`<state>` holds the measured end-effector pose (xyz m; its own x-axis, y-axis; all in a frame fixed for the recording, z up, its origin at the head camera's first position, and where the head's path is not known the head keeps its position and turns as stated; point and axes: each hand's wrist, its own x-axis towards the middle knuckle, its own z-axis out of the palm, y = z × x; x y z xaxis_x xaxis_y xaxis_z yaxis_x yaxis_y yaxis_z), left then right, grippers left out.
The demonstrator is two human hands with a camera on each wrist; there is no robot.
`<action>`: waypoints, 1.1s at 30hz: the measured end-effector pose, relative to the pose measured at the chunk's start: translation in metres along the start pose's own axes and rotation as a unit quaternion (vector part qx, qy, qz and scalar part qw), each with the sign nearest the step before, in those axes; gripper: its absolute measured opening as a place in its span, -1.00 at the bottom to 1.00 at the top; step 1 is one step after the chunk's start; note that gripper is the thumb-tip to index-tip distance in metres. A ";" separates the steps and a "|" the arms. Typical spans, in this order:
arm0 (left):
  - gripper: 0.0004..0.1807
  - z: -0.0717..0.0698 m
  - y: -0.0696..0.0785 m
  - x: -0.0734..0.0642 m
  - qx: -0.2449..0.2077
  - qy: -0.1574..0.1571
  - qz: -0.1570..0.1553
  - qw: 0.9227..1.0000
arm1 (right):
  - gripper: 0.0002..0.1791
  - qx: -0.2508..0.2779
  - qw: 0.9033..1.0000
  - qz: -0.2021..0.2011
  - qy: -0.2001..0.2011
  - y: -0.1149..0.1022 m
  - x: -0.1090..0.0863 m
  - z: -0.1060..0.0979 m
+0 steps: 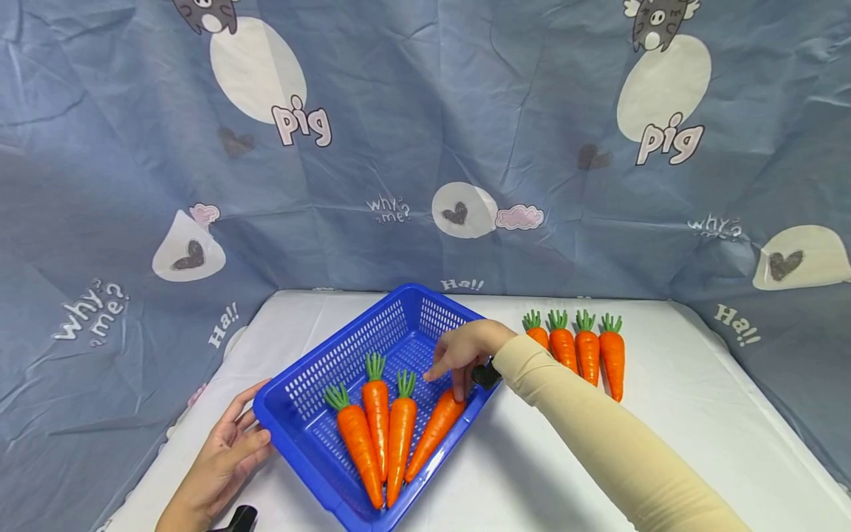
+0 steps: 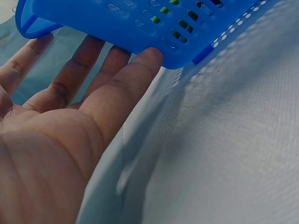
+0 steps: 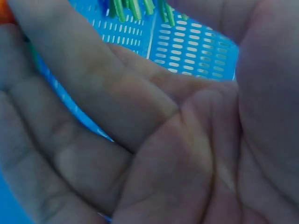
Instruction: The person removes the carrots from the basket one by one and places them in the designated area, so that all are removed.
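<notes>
A blue plastic basket (image 1: 319,473) with slotted walls stands at an angle on the white cloth. Several orange carrots (image 1: 376,414) with green tops lie side by side in it. My left hand (image 1: 222,458) is at the basket's left corner, its fairly straight fingers and thumb touching the rim and wall. My right hand (image 1: 459,355) reaches inside over the basket's right part. Its fingertips rest at the upper end of the rightmost carrot (image 1: 435,436), whose green top is hidden by the hand. The right thumb stands apart from that carrot.
More carrots (image 1: 612,358) lie in a row on the white cloth (image 1: 671,384) right of the basket, partly behind my right sleeve (image 1: 598,436). A blue-grey printed curtain (image 1: 425,148) hangs behind and along both sides.
</notes>
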<state>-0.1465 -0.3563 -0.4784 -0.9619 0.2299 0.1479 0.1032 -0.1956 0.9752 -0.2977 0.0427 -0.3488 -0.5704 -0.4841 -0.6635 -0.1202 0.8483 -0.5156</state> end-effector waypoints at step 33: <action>-0.28 -0.001 -0.002 0.002 -0.014 -0.013 0.003 1.000 | -0.69 0.059 0.985 0.002 0.163 -0.004 0.031 0.013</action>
<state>-0.1486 -0.3566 -0.4803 -0.9545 0.2529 0.1579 0.1010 -0.2238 0.9694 -0.3044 0.0210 -0.3746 -0.8040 -0.3698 -0.4657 -0.0336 0.8101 -0.5853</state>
